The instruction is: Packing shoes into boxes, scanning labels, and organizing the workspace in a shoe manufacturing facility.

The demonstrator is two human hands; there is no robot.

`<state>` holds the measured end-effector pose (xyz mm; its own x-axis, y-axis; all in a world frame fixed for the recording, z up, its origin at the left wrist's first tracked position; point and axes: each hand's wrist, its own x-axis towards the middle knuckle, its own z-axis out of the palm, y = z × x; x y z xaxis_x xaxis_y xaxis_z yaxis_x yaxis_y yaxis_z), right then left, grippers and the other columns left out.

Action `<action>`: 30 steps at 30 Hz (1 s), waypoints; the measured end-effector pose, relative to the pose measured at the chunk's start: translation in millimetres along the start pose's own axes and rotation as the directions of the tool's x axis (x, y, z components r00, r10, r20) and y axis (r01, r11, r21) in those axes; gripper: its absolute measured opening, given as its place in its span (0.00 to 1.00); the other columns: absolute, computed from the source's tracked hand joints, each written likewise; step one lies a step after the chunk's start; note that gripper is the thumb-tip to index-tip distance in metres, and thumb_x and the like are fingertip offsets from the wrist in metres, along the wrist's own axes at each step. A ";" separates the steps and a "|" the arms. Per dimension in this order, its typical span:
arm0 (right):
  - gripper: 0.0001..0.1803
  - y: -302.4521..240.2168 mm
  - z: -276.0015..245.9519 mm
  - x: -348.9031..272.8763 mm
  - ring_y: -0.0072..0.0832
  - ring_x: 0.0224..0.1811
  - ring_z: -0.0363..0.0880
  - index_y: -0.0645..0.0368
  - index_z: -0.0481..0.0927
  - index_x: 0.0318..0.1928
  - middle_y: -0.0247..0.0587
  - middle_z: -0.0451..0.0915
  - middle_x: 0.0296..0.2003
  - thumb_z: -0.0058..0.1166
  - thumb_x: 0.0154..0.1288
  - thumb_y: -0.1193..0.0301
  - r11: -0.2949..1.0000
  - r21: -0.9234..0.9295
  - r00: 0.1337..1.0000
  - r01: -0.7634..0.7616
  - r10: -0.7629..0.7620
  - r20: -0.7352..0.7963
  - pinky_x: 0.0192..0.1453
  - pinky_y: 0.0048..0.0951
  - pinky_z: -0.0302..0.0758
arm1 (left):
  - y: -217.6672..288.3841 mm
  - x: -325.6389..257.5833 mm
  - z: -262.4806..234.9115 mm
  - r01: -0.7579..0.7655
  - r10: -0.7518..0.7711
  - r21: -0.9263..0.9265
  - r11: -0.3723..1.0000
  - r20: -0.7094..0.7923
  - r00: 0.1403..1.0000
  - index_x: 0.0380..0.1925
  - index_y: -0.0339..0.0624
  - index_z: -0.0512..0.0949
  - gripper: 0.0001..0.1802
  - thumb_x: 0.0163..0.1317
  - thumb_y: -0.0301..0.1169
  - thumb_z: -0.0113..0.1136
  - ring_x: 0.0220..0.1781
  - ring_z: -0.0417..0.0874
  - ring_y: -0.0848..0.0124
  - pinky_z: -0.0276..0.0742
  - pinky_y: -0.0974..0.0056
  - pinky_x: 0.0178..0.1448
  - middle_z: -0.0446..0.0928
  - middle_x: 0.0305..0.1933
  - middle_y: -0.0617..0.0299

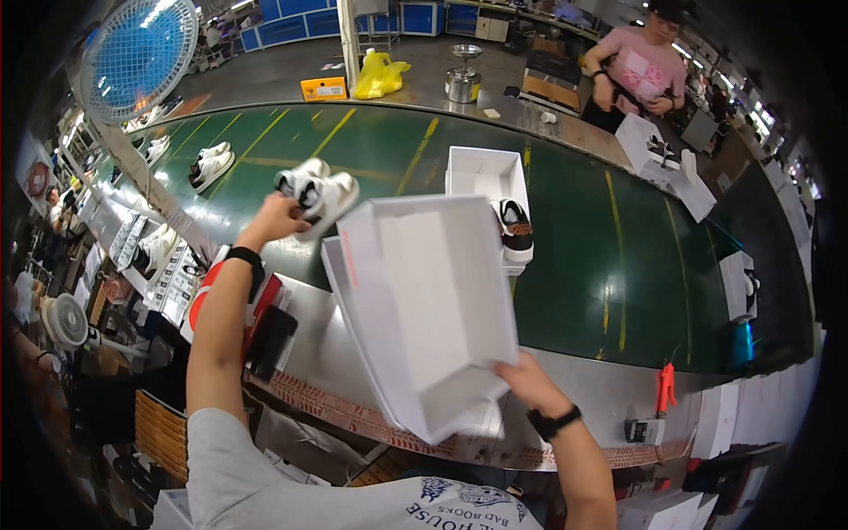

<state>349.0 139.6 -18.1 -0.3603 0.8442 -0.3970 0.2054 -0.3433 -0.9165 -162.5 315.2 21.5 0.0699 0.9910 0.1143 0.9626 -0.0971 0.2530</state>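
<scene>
With fingers closed at the heel end, my left hand [281, 217] grips a white and black sneaker [327, 203], part of a pair above the green conveyor belt. My right hand [528, 382] clasps the lower right corner of a white shoebox [433, 300], tilted with its bare inside showing. Another white panel, perhaps its lid, lies against the box's left side. Beyond it, on the belt, an open white shoebox [486, 173] stands with a dark-and-white sneaker [514, 225] at its near end.
More sneakers [212, 166] ride the belt at the left. A blue fan [141, 57] on a post stands at upper left. Across the belt, a person in pink [640, 66] stands near an open shoebox [649, 146]. A red-handled tool [665, 389] lies on the near metal edge.
</scene>
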 end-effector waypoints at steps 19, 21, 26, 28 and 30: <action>0.26 -36.8 73.4 301.5 0.36 0.42 0.78 0.74 0.70 0.55 0.52 0.76 0.45 0.51 0.67 0.62 0.989 0.031 0.909 0.143 -0.119 -0.400 0.45 0.35 0.76 | 146.2 50.6 21.2 -0.236 0.209 -0.081 0.968 -0.260 0.943 0.32 0.35 0.83 0.21 0.41 0.39 0.72 0.52 0.72 0.47 0.73 0.53 0.56 0.73 0.44 0.43; 0.18 -34.2 75.5 277.0 0.35 0.44 0.77 0.69 0.72 0.49 0.49 0.75 0.44 0.49 0.68 0.66 0.971 0.199 0.976 0.135 -0.095 -0.196 0.48 0.36 0.77 | 129.7 61.9 47.3 -0.119 0.113 -0.031 0.992 -0.132 0.985 0.30 0.36 0.83 0.22 0.39 0.42 0.73 0.52 0.72 0.48 0.73 0.53 0.56 0.75 0.41 0.44; 0.12 28.4 30.7 168.2 0.31 0.39 0.76 0.58 0.71 0.45 0.39 0.72 0.41 0.51 0.66 0.65 0.742 0.659 0.951 0.126 0.098 -0.293 0.45 0.37 0.81 | 129.9 59.0 46.3 -0.117 0.114 -0.082 0.990 -0.050 0.992 0.29 0.39 0.84 0.20 0.40 0.44 0.72 0.51 0.74 0.49 0.77 0.52 0.50 0.76 0.42 0.46; 0.18 48.8 -18.8 144.2 0.34 0.44 0.76 0.56 0.68 0.53 0.43 0.70 0.49 0.50 0.66 0.63 0.743 0.643 0.855 0.187 0.199 -0.478 0.47 0.37 0.81 | 140.4 51.9 46.5 -0.143 0.136 -0.072 0.987 -0.094 0.986 0.26 0.40 0.82 0.19 0.39 0.42 0.73 0.51 0.74 0.51 0.78 0.53 0.49 0.76 0.41 0.48; 0.24 46.1 -58.3 127.8 0.36 0.52 0.72 0.49 0.65 0.61 0.43 0.66 0.57 0.47 0.67 0.56 0.822 0.507 0.725 0.259 0.182 -0.664 0.48 0.40 0.79 | 154.2 50.6 51.1 -0.161 0.151 -0.088 0.983 -0.110 0.982 0.26 0.39 0.82 0.19 0.40 0.41 0.73 0.52 0.74 0.51 0.77 0.53 0.49 0.76 0.41 0.48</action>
<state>365.5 255.7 -108.1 0.3806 0.8232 -0.4213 -0.3863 -0.2724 -0.8812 2.8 355.1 17.2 0.1856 0.9486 0.2565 0.9119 -0.2635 0.3147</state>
